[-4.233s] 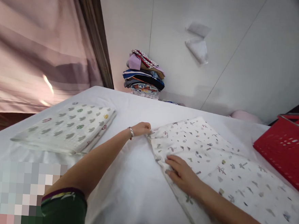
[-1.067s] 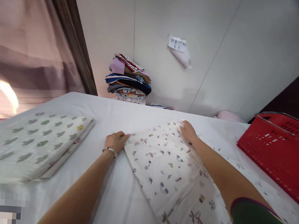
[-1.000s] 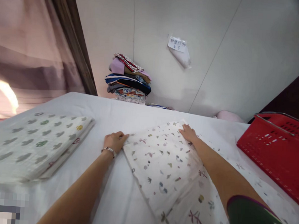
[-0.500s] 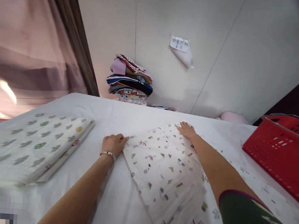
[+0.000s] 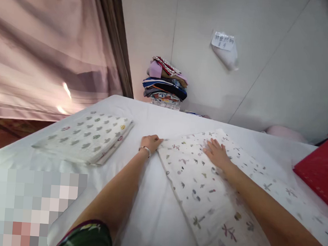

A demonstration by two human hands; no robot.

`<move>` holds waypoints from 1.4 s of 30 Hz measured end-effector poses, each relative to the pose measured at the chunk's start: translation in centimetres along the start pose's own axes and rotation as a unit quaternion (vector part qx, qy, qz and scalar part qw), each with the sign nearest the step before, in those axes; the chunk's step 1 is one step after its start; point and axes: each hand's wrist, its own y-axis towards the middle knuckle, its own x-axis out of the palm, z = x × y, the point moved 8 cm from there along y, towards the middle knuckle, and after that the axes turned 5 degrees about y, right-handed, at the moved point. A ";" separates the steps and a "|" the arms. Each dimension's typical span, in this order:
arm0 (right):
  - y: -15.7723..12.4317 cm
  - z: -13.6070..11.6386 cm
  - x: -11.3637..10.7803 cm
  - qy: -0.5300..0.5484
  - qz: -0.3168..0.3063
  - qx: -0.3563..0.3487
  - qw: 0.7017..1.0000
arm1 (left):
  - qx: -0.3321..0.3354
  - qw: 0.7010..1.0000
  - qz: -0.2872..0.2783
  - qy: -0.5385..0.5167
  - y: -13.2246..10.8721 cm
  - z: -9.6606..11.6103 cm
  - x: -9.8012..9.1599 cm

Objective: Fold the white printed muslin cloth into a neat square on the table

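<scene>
Centrally in the head view, a white printed cloth [image 5: 196, 177] lies spread across a white-covered surface [image 5: 157, 220], its near end running past the lower edge. The left hand [image 5: 150, 143], a bracelet [image 5: 145, 150] at its wrist, is curled, thumb and fingers pinching the cloth's far left corner. The right hand [image 5: 217, 153] rests palm down on the cloth near its far edge, fingers spread and gripping nothing. To the left lies a folded cloth [image 5: 88, 136]; behind, a stack of textiles [image 5: 166, 85]; at right, a red basket [image 5: 322, 168].
</scene>
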 end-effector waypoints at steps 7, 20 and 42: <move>-15.0 -15.2 -0.3 0.084 -0.012 -0.254 0.963 | -0.014 0.999 -0.018 -0.040 0.0 -0.1 -0.2; -21.9 -14.3 3.3 0.071 -0.080 -0.122 0.987 | 0.059 0.997 -0.035 0.017 0.4 1.7 -0.4; -23.8 -16.3 3.5 0.071 -0.063 -0.248 0.964 | 0.209 0.967 -0.023 0.146 1.5 2.5 -1.0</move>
